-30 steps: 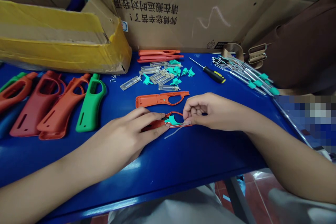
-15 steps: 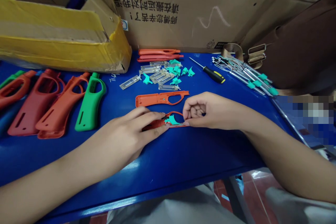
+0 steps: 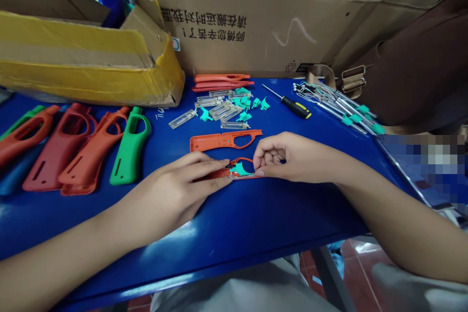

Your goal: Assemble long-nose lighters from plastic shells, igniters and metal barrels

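Observation:
An orange plastic handle shell [image 3: 239, 174] lies on the blue table [image 3: 256, 224] between my hands. My left hand [image 3: 183, 187] lies flat on its left part, fingers stretched out and pressing it down. A teal trigger piece [image 3: 240, 169] sits in the shell. My right hand [image 3: 285, 156] is curled, fingertips pinched at the shell's right end beside the teal piece. A second orange shell half [image 3: 224, 140] lies just behind them.
Red, orange and green handle shells [image 3: 84, 148] lie at the left. Clear parts and teal triggers [image 3: 230, 106], a screwdriver [image 3: 292, 105] and metal rods with teal ends [image 3: 340, 105] lie farther back. A yellow-taped carton [image 3: 87, 58] and cardboard boxes stand behind. The table edge is near me.
The thin white wire that stuck out below the shell a second ago no longer shows. My hands stayed almost in place; the view shifted slightly.

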Demonstrator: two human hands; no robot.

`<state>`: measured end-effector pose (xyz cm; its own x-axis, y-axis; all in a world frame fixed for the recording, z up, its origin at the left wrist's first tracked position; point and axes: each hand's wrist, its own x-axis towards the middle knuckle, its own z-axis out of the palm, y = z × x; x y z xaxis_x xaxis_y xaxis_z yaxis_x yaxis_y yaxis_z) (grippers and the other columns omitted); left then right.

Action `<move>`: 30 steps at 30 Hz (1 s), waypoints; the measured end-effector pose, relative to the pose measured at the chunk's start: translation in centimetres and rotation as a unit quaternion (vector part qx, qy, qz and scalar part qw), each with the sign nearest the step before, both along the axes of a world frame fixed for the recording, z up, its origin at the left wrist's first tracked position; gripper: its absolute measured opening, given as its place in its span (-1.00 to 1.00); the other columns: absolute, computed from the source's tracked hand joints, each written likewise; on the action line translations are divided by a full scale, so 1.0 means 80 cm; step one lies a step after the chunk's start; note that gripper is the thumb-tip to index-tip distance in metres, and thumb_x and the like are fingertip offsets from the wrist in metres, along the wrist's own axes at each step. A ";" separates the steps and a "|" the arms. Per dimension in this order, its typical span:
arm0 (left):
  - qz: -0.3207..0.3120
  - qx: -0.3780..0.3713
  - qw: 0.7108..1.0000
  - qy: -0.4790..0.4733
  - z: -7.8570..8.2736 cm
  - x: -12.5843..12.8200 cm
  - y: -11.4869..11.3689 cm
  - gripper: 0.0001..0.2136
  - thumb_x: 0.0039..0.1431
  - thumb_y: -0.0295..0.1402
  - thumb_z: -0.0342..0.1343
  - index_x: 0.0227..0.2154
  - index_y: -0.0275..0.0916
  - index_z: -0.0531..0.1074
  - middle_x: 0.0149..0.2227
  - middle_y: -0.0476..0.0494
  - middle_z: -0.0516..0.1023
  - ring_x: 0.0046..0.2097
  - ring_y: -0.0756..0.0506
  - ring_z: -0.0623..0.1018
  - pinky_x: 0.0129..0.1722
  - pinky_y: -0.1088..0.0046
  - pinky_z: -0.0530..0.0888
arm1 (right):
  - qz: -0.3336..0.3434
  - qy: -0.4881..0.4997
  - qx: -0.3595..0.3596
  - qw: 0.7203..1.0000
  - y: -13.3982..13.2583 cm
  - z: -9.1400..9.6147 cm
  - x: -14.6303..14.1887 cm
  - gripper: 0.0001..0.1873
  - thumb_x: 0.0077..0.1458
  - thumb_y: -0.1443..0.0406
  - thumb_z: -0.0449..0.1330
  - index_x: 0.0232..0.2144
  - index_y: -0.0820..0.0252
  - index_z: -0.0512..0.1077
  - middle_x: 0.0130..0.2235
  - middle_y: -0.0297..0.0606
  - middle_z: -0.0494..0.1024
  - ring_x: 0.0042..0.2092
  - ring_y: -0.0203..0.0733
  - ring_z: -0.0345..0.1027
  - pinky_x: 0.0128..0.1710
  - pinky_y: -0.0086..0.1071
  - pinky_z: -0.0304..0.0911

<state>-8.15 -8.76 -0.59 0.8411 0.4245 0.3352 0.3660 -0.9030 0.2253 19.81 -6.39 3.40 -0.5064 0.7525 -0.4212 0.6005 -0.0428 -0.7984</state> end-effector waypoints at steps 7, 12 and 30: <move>0.006 -0.021 0.999 -0.026 0.000 0.000 0.001 -0.68 0.38 -0.51 0.05 0.12 -0.24 0.52 0.10 -0.17 0.60 0.11 -0.20 0.52 0.13 0.20 0.57 | 0.006 -0.012 0.028 1.000 -0.002 -0.004 0.003 -0.93 0.10 0.29 0.30 -0.34 0.18 0.52 -0.51 -0.44 0.39 -0.46 -0.33 0.23 -0.47 -0.41 0.14; 0.013 -0.005 1.000 0.014 0.007 0.005 0.000 -0.67 0.38 -0.52 0.01 0.11 -0.25 0.53 0.10 -0.23 0.58 0.10 -0.25 0.52 0.07 0.14 0.60 | 0.015 -0.037 0.093 0.995 -0.009 -0.003 0.001 -0.97 0.10 0.32 0.27 -0.38 0.17 0.50 -0.50 -0.43 0.41 -0.47 -0.34 0.24 -0.49 -0.43 0.14; 0.022 -0.080 0.993 -0.086 0.002 0.008 0.002 -0.71 0.35 -0.53 0.11 0.05 -0.20 0.55 0.04 -0.20 0.64 0.07 -0.14 0.59 0.08 0.30 0.57 | 0.011 -0.044 0.060 0.997 -0.007 -0.001 0.001 -0.87 0.10 0.22 0.28 -0.35 0.17 0.50 -0.47 -0.39 0.44 -0.45 -0.32 0.24 -0.48 -0.40 0.13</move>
<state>-7.47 -8.61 -0.41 0.7566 0.5194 0.3972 0.3489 -0.8344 0.4267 19.86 -6.94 3.35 -0.4888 0.7890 -0.3722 0.6677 0.0638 -0.7417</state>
